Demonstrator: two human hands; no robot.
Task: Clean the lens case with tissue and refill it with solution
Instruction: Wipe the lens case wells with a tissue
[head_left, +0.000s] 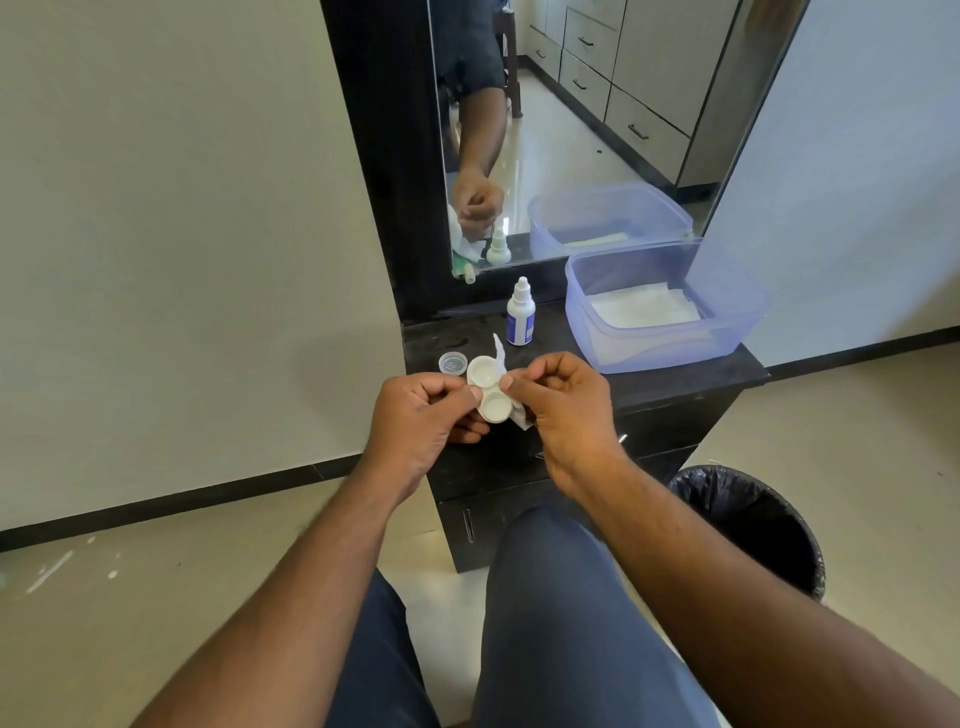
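A white two-well lens case (488, 389) with both wells uncapped is held above the front edge of the black dresser top (670, 387). My left hand (423, 415) pinches its left side. My right hand (561, 405) holds its right side together with a white tissue (500, 358) that sticks out above and below the fingers. A clear lens-case cap (453, 362) lies on the dresser just left of the case. A white solution bottle (520, 313) with a blue label stands capped behind it.
A translucent blue tub (727, 332) holding folded tissues sits at the right of the dresser. A mirror (571, 130) rises behind. A black-lined bin (753, 525) stands on the floor at the right. My knees are below the hands.
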